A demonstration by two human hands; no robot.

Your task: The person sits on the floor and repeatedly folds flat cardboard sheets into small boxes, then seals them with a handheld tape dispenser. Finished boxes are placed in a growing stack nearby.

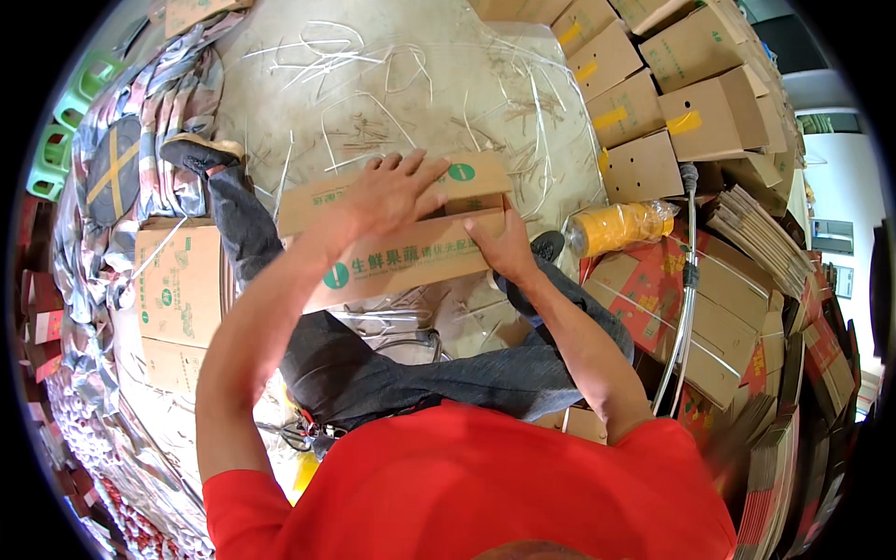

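A long brown cardboard box [401,268] with green printing lies in front of me, between my legs. Its top flaps are partly folded in, and a gap shows at the right end. My left hand [397,194] rests palm down across the far flap, fingers stretched out and spread. At the right end, my right hand [504,246] grips the near panel's upper edge, thumb on the outer face; its other fingers are mostly hidden behind the cardboard.
Loose white straps [327,58] litter the floor beyond the box. Assembled cartons [695,56] are stacked at the far right, near a plastic-wrapped yellow roll [621,227] and strapped flat cartons [719,327]. A brown carton [182,285] and patterned cloth [182,93] lie left.
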